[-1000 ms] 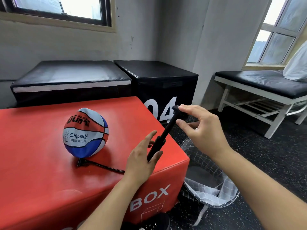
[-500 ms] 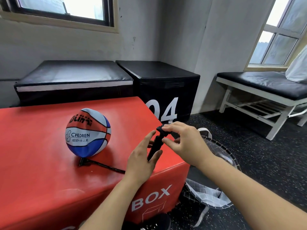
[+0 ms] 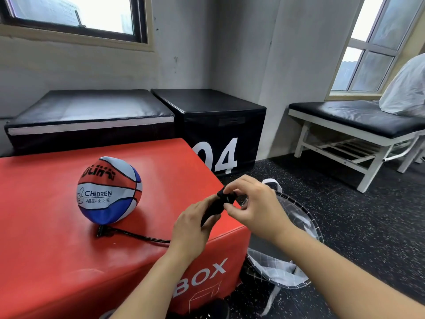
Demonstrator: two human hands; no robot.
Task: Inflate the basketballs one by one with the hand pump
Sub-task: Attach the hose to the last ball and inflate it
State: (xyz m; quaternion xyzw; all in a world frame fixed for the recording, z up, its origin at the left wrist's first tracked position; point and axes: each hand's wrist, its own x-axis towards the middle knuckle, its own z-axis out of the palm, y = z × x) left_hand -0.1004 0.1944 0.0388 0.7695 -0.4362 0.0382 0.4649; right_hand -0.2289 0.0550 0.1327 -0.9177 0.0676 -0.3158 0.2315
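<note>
Meanwhile, at the centre of the frame, a person's left hand grips the barrel of a black hand pump while the right hand pinches its handle between thumb and fingers, both above the near right corner of a red box. Left of centre, a partly slack red, white and blue basketball marked "CHILDREN" rests on the box top, a black hose running from under it toward the left hand. At lower right, a mesh-rimmed bag stands on the dark floor beside the box.
</note>
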